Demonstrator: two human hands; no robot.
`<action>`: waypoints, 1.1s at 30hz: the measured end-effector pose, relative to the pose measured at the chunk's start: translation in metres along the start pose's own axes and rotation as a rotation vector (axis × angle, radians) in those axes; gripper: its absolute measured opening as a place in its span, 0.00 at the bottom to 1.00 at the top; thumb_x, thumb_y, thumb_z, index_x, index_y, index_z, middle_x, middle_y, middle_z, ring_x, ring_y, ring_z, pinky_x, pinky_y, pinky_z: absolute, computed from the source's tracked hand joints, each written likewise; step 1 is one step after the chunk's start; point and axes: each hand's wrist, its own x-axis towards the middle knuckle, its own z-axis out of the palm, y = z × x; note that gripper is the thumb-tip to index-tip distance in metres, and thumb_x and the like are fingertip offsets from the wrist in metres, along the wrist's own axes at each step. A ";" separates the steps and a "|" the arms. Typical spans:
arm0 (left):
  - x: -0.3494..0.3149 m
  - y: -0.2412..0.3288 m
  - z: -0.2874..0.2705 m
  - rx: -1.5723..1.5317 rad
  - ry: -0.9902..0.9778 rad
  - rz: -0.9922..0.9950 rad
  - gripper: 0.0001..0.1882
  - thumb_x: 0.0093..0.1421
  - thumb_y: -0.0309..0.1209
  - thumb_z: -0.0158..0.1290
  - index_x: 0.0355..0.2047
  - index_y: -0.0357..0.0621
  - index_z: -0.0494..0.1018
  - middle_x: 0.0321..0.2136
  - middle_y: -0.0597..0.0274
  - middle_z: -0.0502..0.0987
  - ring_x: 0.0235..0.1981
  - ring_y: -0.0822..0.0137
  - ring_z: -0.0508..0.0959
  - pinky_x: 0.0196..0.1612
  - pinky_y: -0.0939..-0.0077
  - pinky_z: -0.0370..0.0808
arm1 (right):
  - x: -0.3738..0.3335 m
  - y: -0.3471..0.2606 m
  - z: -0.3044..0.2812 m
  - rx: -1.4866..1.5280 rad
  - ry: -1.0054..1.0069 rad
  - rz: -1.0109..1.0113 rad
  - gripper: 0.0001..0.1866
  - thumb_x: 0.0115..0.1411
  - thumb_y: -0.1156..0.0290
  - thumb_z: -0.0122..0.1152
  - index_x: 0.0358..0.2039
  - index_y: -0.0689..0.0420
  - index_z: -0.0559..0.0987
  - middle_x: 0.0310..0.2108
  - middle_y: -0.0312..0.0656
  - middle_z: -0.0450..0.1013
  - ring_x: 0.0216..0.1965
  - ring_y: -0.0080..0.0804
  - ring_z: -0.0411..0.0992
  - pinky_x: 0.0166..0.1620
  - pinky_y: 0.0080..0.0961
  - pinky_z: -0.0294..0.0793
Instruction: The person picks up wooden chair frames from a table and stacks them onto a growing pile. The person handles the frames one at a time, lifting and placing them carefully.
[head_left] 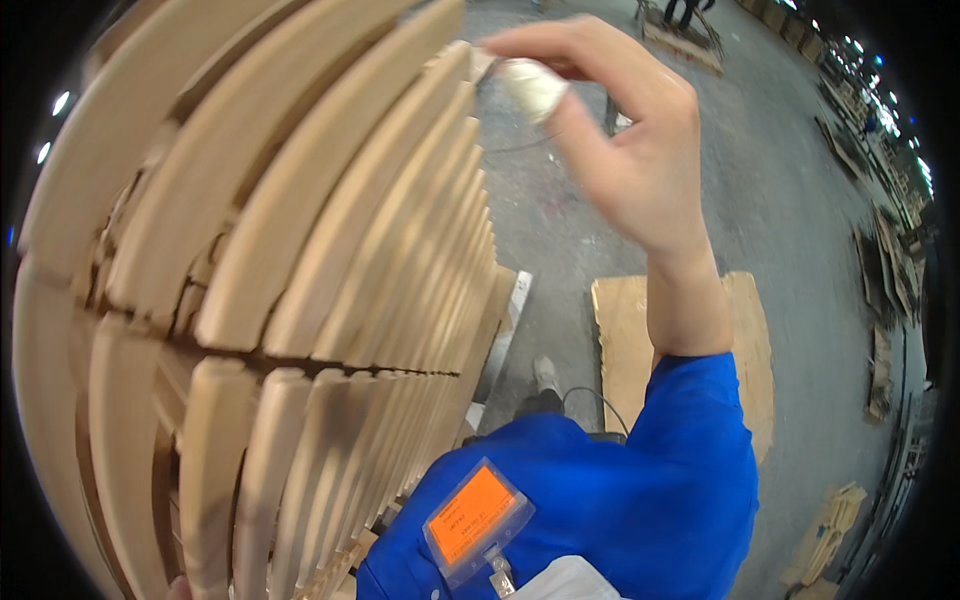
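Note:
A tall stack of curved, pale wooden pieces fills the left side, set in two rows with a dark gap between them. At the upper right end of the stack is my right hand, its thumb wrapped in white tape. Its fingers bend in toward the thumb against the end of a curved piece. A small greyish bit shows between the fingertips, too blurred to name. Of my left hand, only what looks like a fingertip shows at the lower edge, beside the lower row; the rest is hidden behind the wood.
A flat brown board lies on the grey floor below my right forearm. A dark cable curls near my foot. Wooden pieces lie at the lower right, with more stacks along the right. Another person stands far off.

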 end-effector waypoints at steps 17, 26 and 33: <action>0.306 0.253 0.063 -0.870 -0.447 0.331 0.10 0.66 0.31 0.60 0.45 0.41 0.81 0.25 0.54 0.82 0.22 0.65 0.80 0.25 0.71 0.74 | -0.728 0.184 -0.107 0.027 -1.494 1.914 0.31 0.58 0.39 0.62 0.45 0.56 0.86 0.47 0.49 0.82 0.47 0.47 0.78 0.54 0.46 0.74; 0.444 0.391 0.138 -1.315 -0.497 0.277 0.12 0.69 0.28 0.54 0.48 0.33 0.79 0.27 0.60 0.80 0.29 0.72 0.81 0.33 0.77 0.77 | -0.717 0.203 -0.121 0.372 -1.017 2.468 0.34 0.66 0.40 0.55 0.63 0.51 0.76 0.61 0.49 0.74 0.53 0.53 0.78 0.54 0.48 0.78; 0.572 0.560 0.167 -1.827 -0.425 0.343 0.09 0.66 0.28 0.59 0.41 0.33 0.82 0.19 0.66 0.75 0.19 0.79 0.73 0.24 0.80 0.74 | -0.641 0.321 -0.115 0.373 -1.134 2.316 0.30 0.65 0.52 0.59 0.62 0.56 0.76 0.53 0.52 0.78 0.50 0.44 0.78 0.44 0.40 0.83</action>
